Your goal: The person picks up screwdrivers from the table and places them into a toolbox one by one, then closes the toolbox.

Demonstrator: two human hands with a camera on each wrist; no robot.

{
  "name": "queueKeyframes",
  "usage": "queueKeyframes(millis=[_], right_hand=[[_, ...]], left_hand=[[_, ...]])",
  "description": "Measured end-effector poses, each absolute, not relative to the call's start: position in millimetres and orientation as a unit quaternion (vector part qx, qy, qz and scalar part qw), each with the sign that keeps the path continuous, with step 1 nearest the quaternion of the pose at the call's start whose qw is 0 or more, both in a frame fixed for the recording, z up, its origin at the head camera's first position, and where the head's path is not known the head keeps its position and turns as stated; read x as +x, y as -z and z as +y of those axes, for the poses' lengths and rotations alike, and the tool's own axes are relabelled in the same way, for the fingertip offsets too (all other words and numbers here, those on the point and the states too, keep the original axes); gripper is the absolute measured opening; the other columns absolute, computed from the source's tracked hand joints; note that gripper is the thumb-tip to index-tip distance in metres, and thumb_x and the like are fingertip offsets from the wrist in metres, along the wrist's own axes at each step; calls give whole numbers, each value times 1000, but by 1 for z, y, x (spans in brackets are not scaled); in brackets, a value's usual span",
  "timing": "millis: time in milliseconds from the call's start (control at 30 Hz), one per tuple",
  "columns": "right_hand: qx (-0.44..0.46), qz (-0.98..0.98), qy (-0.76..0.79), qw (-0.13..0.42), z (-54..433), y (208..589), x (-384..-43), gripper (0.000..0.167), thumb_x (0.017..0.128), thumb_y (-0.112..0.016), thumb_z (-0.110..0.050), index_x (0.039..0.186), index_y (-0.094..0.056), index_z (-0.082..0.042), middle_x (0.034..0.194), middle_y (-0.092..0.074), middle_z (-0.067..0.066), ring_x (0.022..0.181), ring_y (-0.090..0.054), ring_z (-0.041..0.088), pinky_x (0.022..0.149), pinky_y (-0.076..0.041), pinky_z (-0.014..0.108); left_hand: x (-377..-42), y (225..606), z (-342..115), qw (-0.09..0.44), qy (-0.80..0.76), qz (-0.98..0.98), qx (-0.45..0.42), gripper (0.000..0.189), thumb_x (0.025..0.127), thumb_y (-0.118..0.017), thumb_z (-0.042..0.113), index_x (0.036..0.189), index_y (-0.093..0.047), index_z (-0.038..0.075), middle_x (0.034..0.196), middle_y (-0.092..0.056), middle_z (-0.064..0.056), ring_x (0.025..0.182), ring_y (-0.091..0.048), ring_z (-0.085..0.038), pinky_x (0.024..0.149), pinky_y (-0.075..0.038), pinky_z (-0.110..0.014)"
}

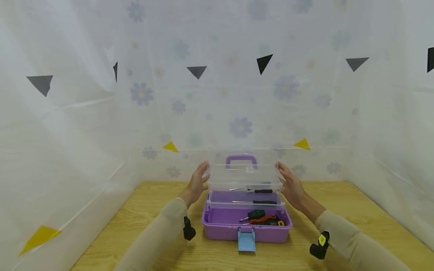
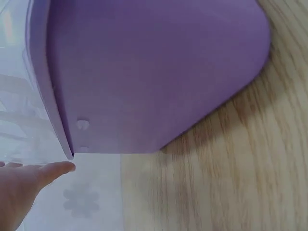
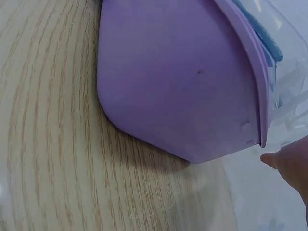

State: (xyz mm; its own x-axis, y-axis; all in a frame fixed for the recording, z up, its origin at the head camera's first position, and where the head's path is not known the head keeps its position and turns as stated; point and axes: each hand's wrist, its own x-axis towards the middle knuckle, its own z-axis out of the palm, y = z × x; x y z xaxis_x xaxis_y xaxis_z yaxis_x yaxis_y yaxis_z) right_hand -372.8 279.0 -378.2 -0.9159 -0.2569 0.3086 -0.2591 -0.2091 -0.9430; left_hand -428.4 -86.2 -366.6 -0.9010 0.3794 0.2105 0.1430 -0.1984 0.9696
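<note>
Between my hands stands a purple toolbox (image 1: 234,233) with its clear lid (image 1: 220,174) raised and two clear trays (image 1: 220,205) stepped up above the base. My left hand (image 1: 196,184) is at the lid's left side, fingertips right at its edge; in the left wrist view its thumb (image 2: 57,170) points straight out by the box's corner. At the opposite side my right hand (image 1: 293,188) has its fingertips against the lid's edge, its thumb (image 3: 271,160) extended. A purple handle (image 1: 241,157) shows at the top of the lid. A light blue latch (image 1: 246,241) hangs down in front.
Screwdrivers with black handles lie in the trays, one a dark screwdriver (image 1: 264,202). In the base are a green-handled screwdriver (image 1: 256,214) and a red-and-black-handled tool (image 1: 268,220). The wooden table (image 1: 142,210) meets a pale flowered curtain (image 1: 217,113) behind.
</note>
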Motion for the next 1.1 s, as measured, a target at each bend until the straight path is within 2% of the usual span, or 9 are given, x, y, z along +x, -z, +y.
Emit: queueKeyframes(millis=[167,400,633,867,1100], right_hand=[[214,-658,-722,4,283,379,-368,71,113,-28,-32,163,18,-12,169,22,10,150,21,46,114,7,72],[229,-687,-689,-10,285,374,-363,74,111,-32,-27,164,18,-13,170,23,8,150,22,46,108,10,79],[241,-701,-671,-16,287,371,-359,76,111,-35,-25,163,19,-11,169,24,10,149,21,47,109,8,79],[252,-719,-648,-11,287,369,-355,79,109,-38,-24,164,17,-10,169,22,12,150,18,48,107,6,81],[246,-728,-639,-17,289,364,-351,80,109,-41,-22,164,16,-10,170,19,15,150,11,52,109,3,80]], left_hand=[[-429,370,-87,79,-737,636,215,73,110,-36,43,166,-4,9,171,1,-18,153,-4,-48,116,-10,-72],[-425,368,-91,64,-700,673,231,81,107,-43,48,166,-4,10,171,-4,-17,153,-7,-47,119,-1,-67],[-423,368,-94,64,-687,682,243,81,107,-44,47,166,-2,11,172,0,-16,154,-5,-44,120,-1,-65],[-420,365,-98,60,-671,696,247,78,108,-41,44,165,-2,9,172,0,-16,152,-10,-49,118,-1,-68],[-413,361,-103,62,-643,721,252,79,108,-41,47,166,-3,9,172,-1,-12,153,-16,-43,121,-4,-62]])
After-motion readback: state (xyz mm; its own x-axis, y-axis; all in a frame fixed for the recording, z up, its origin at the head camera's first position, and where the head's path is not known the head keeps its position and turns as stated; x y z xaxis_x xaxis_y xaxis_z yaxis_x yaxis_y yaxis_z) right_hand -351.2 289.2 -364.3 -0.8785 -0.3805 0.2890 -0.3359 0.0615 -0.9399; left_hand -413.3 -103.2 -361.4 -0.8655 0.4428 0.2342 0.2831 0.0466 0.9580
